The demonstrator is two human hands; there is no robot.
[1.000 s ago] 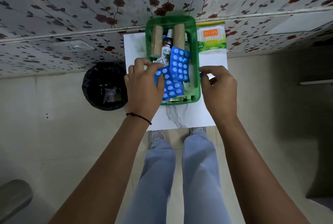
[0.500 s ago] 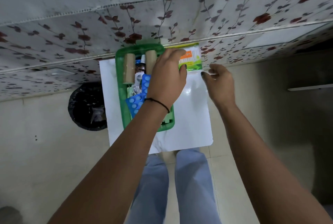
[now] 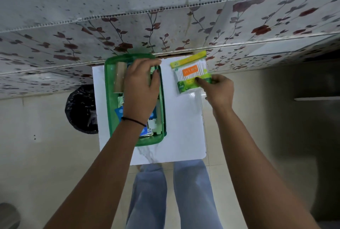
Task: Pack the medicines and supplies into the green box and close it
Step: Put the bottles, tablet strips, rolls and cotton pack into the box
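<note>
— Where's the green box [image 3: 108,103]?
— On the white surface [image 3: 182,127], lid off; my left hand [image 3: 140,88] lies flat and loose over its contents.
— Your right hand [image 3: 219,90]?
— Pinching the cotton-swab packet [image 3: 191,71] beside it

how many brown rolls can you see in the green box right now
1. One brown roll stands along the far left side of the green box. The left hand covers the middle of the box, so another roll may be hidden under it.

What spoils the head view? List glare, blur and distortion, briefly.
Head view: wide-angle bending curves the wall seams; a small glare spot sits on the white table beside the cotton-swab packet; the frame's lower edges and forearms are soft; the right hand looks slightly motion-blurred.
</note>
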